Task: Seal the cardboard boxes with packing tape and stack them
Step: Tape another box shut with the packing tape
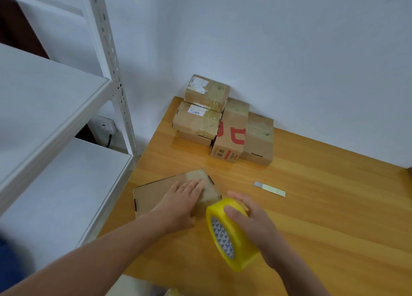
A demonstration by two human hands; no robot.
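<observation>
Head: left hand [181,203] flat on box [153,192]

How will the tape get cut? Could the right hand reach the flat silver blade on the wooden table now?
Probably yes: only bare wooden table lies between the right hand and the flat silver blade, though that hand grips the yellow tape roll.

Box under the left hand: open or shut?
Shut: the box has its top flat under the left hand, tape strip across its right end.
</observation>
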